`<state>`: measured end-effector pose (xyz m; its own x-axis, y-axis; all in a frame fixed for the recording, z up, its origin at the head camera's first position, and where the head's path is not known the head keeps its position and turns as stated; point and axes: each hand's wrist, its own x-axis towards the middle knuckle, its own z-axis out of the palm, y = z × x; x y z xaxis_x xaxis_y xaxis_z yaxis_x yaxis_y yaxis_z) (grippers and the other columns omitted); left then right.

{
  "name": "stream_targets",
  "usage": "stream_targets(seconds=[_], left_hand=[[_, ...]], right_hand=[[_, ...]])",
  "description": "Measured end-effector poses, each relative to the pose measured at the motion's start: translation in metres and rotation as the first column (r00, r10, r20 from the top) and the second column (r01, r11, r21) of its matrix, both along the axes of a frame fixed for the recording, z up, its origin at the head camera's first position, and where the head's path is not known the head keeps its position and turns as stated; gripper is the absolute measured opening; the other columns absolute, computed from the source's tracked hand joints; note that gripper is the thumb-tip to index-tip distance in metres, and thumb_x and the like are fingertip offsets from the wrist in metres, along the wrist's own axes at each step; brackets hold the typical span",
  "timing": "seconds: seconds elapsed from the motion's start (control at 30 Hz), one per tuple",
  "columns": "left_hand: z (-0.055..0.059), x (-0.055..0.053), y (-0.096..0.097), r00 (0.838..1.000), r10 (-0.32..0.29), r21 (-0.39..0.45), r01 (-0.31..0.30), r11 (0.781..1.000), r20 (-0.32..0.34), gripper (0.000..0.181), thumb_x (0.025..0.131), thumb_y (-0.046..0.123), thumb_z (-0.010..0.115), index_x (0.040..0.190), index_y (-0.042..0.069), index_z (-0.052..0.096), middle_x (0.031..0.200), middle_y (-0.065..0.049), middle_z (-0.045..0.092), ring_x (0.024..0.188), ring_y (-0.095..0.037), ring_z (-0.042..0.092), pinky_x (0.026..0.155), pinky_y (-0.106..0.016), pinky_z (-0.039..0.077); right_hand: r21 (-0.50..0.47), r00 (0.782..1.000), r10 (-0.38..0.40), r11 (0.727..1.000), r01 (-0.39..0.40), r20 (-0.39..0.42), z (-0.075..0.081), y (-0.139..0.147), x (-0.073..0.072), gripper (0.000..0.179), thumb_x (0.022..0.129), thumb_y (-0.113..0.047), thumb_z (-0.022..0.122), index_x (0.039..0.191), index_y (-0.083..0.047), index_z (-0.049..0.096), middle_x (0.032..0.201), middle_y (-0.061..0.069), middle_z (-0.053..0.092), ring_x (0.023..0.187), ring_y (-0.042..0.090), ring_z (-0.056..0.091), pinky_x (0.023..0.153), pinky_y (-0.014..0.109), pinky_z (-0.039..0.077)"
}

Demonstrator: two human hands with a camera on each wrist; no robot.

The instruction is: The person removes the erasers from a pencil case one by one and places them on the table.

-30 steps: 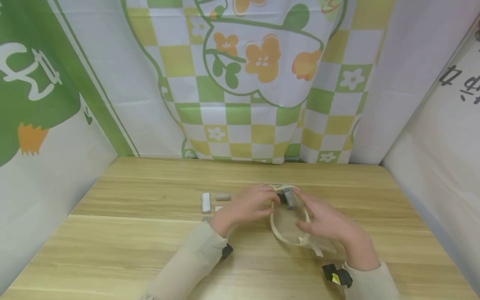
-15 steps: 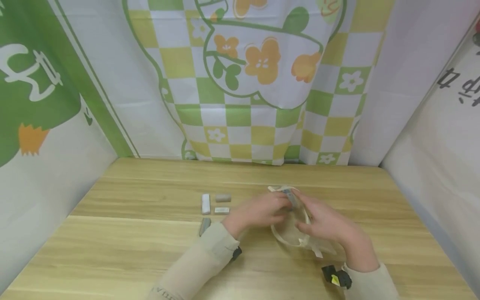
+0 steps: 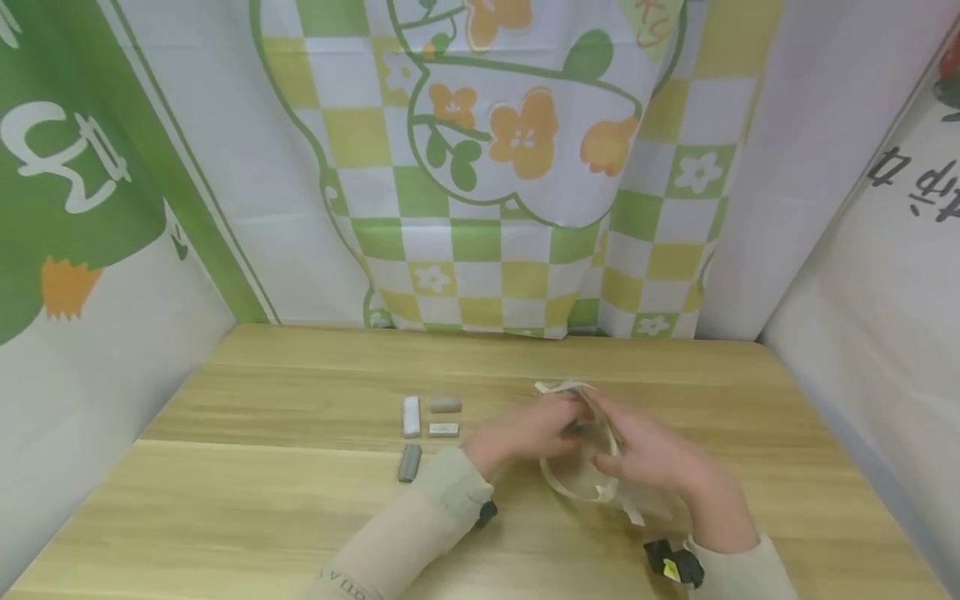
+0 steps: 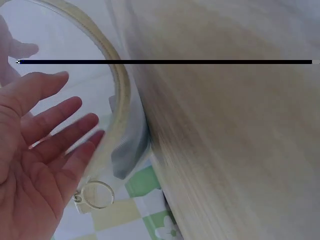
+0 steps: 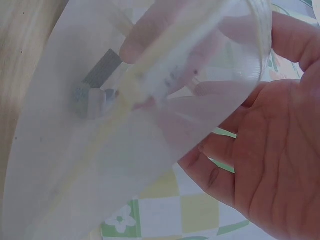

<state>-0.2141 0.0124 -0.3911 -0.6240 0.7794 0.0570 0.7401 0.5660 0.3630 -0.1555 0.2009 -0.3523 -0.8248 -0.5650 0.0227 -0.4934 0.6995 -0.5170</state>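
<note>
A translucent pouch (image 3: 577,479) with a cream-trimmed mouth stands on the table, its opening tilted toward me. My right hand (image 3: 652,450) grips the pouch's right side, thumb at the mouth and fingers outside. My left hand (image 3: 536,429) reaches into the mouth. In the left wrist view, the left hand (image 4: 45,145) has spread fingers with nothing between them. Near its fingertips a grey block (image 4: 131,150) lies by the pouch wall, and a metal ring (image 4: 97,195) hangs from the trim. Through the plastic in the right wrist view, a dark grey block (image 5: 102,68) shows beside a whitish piece (image 5: 97,102).
Left of the pouch lie a white block (image 3: 411,417), a grey-brown rounded piece (image 3: 446,404), a small white block (image 3: 443,430) and a grey-green block (image 3: 409,462). A patterned curtain (image 3: 525,283) hangs behind the wooden table (image 3: 247,500).
My left hand has moved right and deeper into the pouch mouth, uncovering the small white and grey-green blocks on the table. The right hand keeps its grip on the pouch.
</note>
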Motion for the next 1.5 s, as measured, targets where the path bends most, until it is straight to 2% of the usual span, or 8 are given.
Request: stream_targets(seconds=[0.27,0.57,0.67,0.83,1.1,1.37,1.5], left_hand=[[0.001,-0.001,0.001,0.997,0.023,-0.006,-0.023,1.0,0.071,0.047,0.089,0.013,0.07,0.133,0.003,0.058,0.137,-0.009,0.06,0.13,-0.021,0.055,0.111,-0.026,0.043],[-0.006,-0.007,-0.001,0.985,-0.016,0.062,0.006,0.998,0.174,0.053,0.089,0.012,0.071,0.138,0.002,0.052,0.141,-0.006,0.057,0.132,-0.019,0.052,0.113,-0.026,0.04],[-0.008,-0.01,0.0,0.982,-0.033,0.067,0.021,0.998,0.186,0.055,0.088,0.012,0.071,0.138,0.0,0.051,0.14,-0.01,0.058,0.132,-0.022,0.053,0.113,-0.027,0.04],[-0.01,-0.013,-0.002,0.971,-0.021,0.061,0.006,0.998,0.237,0.059,0.088,0.012,0.07,0.141,-0.002,0.046,0.141,-0.014,0.056,0.132,-0.025,0.053,0.113,-0.027,0.04],[-0.007,-0.013,-0.002,0.973,0.002,-0.015,0.001,1.0,0.231,0.065,0.088,0.015,0.071,0.145,0.001,0.043,0.147,-0.011,0.052,0.136,-0.023,0.05,0.116,-0.028,0.037],[-0.008,-0.017,-0.003,0.968,-0.014,0.008,0.012,1.0,0.252,0.069,0.086,0.012,0.073,0.146,0.0,0.041,0.146,-0.014,0.052,0.137,-0.025,0.048,0.118,-0.028,0.034],[-0.006,-0.018,-0.004,0.962,-0.006,-0.007,0.008,1.0,0.274,0.071,0.086,0.012,0.073,0.148,0.001,0.04,0.148,-0.013,0.05,0.138,-0.024,0.047,0.119,-0.028,0.033]], right_hand=[[-0.005,1.0,-0.005,1.0,0.005,-0.005,-0.002,0.0,0.001,0.08,0.09,-0.014,0.069,0.153,0.005,0.025,0.156,0.027,0.034,0.14,0.046,0.039,0.111,0.059,0.038],[0.003,1.0,0.018,1.0,-0.018,-0.024,-0.002,-0.001,0.001,0.079,0.089,-0.011,0.069,0.151,0.009,0.026,0.153,0.03,0.036,0.139,0.047,0.04,0.111,0.059,0.037],[0.013,0.999,0.019,1.0,-0.018,-0.034,-0.002,0.0,0.001,0.079,0.088,-0.012,0.07,0.151,0.01,0.027,0.152,0.03,0.037,0.138,0.047,0.04,0.112,0.059,0.037],[0.024,1.0,0.011,1.0,-0.01,-0.017,-0.004,-0.002,0.0,0.078,0.089,-0.013,0.069,0.152,0.007,0.027,0.154,0.028,0.037,0.14,0.045,0.04,0.113,0.058,0.036],[0.031,0.999,0.024,0.999,-0.023,-0.032,-0.006,-0.004,-0.001,0.077,0.089,-0.014,0.069,0.151,0.008,0.029,0.154,0.027,0.038,0.14,0.043,0.041,0.114,0.056,0.037],[0.028,1.0,0.012,1.0,-0.012,-0.011,-0.004,-0.004,0.0,0.076,0.09,-0.015,0.069,0.151,0.008,0.029,0.153,0.028,0.039,0.14,0.044,0.04,0.113,0.057,0.037],[0.032,1.0,0.008,0.999,-0.008,-0.016,-0.004,-0.003,0.001,0.076,0.09,-0.016,0.069,0.151,0.006,0.03,0.152,0.028,0.039,0.139,0.045,0.042,0.112,0.058,0.038]])
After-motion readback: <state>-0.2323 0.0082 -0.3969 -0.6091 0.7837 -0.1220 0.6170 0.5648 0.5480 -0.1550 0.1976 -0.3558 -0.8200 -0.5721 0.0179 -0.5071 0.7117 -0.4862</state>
